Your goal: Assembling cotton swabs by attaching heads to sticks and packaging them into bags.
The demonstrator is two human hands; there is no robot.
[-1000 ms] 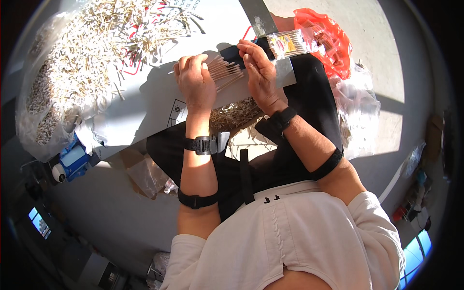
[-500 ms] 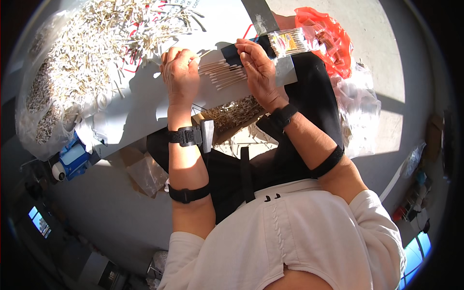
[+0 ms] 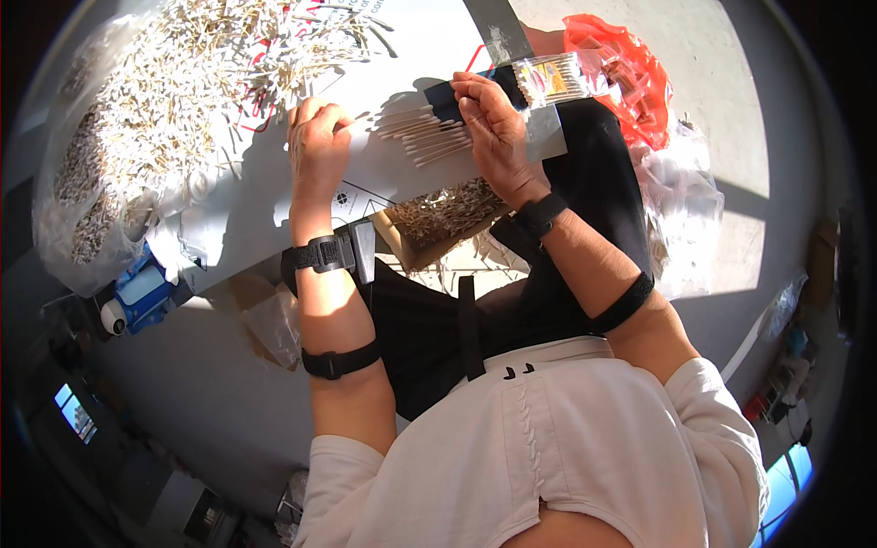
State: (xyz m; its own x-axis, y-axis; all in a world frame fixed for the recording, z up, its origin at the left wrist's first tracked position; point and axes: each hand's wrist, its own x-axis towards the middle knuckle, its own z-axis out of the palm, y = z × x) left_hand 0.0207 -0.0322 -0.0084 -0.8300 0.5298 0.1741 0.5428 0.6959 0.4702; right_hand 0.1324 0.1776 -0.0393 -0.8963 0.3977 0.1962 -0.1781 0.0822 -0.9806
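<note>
A loose row of cotton swabs [image 3: 429, 139] lies between my hands, white tips side by side, across the pale board [image 3: 375, 169] and a dark strip [image 3: 441, 99]. To the left of the row, my left hand [image 3: 317, 151] is closed with curled fingers beside the big heap of swabs [image 3: 174, 110]. What it holds, if anything, is hidden. My right hand [image 3: 495, 126] is at the row's right end, thumb and fingers drawn together. Anything in that pinch is too small to make out. Just right of it lies a clear packet of swabs [image 3: 552, 79] with a yellow label.
A red plastic bag [image 3: 630, 87] with small packets is at the right, above a clear bag [image 3: 681, 210]. Below the board's edge, an open carton [image 3: 438, 217] contains more swabs. A blue-and-white packet [image 3: 142, 297] hangs near the board's left corner.
My left hand has moved left, away from the row of swabs and nearer the heap. My right hand stays almost in place at the row's right end.
</note>
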